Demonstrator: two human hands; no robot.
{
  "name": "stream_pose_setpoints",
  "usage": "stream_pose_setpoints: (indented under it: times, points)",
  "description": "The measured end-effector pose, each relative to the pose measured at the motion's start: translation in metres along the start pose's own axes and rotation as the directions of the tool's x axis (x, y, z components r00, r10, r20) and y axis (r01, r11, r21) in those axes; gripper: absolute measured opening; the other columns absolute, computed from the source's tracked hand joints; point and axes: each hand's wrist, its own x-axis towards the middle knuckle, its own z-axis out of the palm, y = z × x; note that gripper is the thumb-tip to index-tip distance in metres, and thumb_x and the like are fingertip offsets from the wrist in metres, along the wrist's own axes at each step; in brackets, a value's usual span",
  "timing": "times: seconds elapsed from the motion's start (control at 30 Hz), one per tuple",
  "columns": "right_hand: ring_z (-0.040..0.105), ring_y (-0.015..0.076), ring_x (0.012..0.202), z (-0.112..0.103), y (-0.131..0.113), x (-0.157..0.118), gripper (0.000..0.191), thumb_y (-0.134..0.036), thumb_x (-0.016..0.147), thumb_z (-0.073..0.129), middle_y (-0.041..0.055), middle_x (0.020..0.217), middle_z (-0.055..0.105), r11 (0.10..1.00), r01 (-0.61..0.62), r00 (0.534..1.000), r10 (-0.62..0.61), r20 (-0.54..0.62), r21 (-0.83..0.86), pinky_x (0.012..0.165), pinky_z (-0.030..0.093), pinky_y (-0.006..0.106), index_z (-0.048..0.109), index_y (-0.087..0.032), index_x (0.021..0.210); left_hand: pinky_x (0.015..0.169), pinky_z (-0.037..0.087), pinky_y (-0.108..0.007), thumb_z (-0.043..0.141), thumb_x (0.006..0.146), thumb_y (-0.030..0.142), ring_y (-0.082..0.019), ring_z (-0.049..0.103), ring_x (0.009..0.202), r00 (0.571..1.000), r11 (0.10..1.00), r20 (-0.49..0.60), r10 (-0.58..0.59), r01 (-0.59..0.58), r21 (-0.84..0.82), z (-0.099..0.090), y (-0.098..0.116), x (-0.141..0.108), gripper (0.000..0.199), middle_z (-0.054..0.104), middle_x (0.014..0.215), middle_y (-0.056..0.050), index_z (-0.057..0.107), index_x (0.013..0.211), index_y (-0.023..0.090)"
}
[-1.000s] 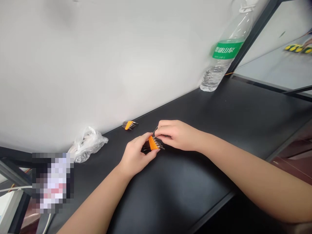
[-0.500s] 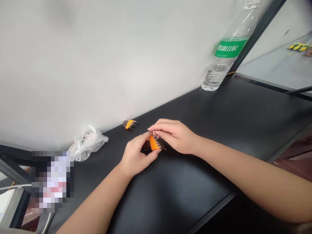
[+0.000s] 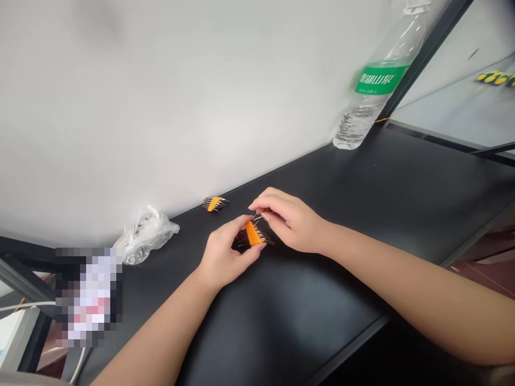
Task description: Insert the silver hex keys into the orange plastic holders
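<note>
My left hand (image 3: 227, 249) is closed around an orange hex key holder (image 3: 253, 234), thumb at its lower end and fingers at its upper end. Several dark metal hex keys stick out of both sides of the holder. At its upper right, my right hand (image 3: 292, 220) pinches a thin metal hex key (image 3: 258, 218) between thumb and fingertips. That key's far end lies at the top of the holder; whether it sits in a slot I cannot tell. A second orange holder (image 3: 214, 204) with several keys lies farther back, by the wall.
The black tabletop (image 3: 322, 300) meets a white wall (image 3: 181, 96). A clear plastic water bottle (image 3: 376, 80) with a green label stands at the back right beside a dark metal frame. On the left lies a crumpled clear plastic bag (image 3: 147, 236), near a blurred-out patch and white cables.
My right hand has lifted slightly, its fingertips now a little apart from the holder's top, and more of the thin key shows. The left hand has barely moved.
</note>
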Motion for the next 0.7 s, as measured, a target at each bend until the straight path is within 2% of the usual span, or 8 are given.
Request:
stream_pose_setpoints:
  times: [0.2, 0.5, 0.7]
  points:
    - [0.061, 0.0208, 0.097, 0.0019, 0.0001, -0.0004, 0.032, -0.007, 0.096, 0.046, 0.0087, 0.113, 0.062, 0.999, 0.022, 0.993, -0.026, 0.111, 0.038, 0.083, 0.055, 0.037, 0.061, -0.024, 0.118, 0.082, 0.065, -0.034, 0.075, 0.088, 0.028, -0.02, 0.075, 0.09, 0.999, 0.999, 0.019, 0.028, -0.027, -0.024, -0.0004, 0.0014, 0.0013, 0.051, 0.077, 0.108, -0.004, 0.062, 0.137, 0.025]
    - [0.057, 0.0184, 0.088, 0.0006, 0.0001, -0.0009, 0.028, -0.002, 0.091, 0.047, 0.0066, 0.107, 0.058, 0.998, 0.053, 0.994, -0.056, 0.092, 0.038, 0.074, 0.051, 0.033, 0.059, -0.023, 0.105, 0.076, 0.064, -0.034, 0.072, 0.089, 0.031, -0.019, 0.072, 0.082, 0.997, 1.0, 0.079, -0.006, 0.007, -0.004, -0.001, 0.0021, 0.0028, 0.039, 0.075, 0.098, -0.004, 0.066, 0.126, 0.023]
    - [0.056, 0.018, 0.088, -0.0008, -0.0008, -0.0002, 0.028, -0.002, 0.092, 0.046, 0.0065, 0.106, 0.058, 0.998, 0.05, 0.993, -0.054, 0.105, 0.04, 0.073, 0.05, 0.032, 0.059, -0.023, 0.104, 0.076, 0.062, -0.033, 0.071, 0.09, 0.032, -0.019, 0.07, 0.082, 0.996, 1.0, 0.087, -0.004, 0.002, 0.022, -0.0005, 0.003, 0.0035, 0.035, 0.074, 0.097, -0.005, 0.067, 0.123, 0.022]
